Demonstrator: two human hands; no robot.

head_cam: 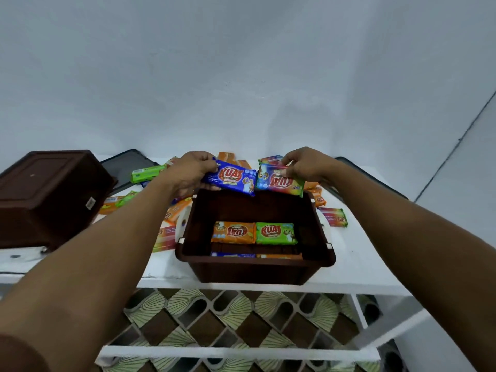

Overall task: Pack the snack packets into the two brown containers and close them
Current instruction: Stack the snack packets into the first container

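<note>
- My left hand [192, 170], just left of frame centre, grips a blue packet [232, 179] by its end.
- My right hand [303, 165], just right of centre, pinches a rainbow packet [279, 182].
- My left forearm [107, 251] and right forearm [402, 237] reach in bare from the lower corners, converging.

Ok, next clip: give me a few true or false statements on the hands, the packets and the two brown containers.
1. The left hand holds a blue packet. True.
2. The right hand holds nothing. False: its fingers pinch a multicoloured packet.
3. An orange packet and a green packet lie side by side inside the open container. True.
4. The second container stands upright, full of packets. False: it sits bottom up at the left of the table, its inside hidden.
</note>
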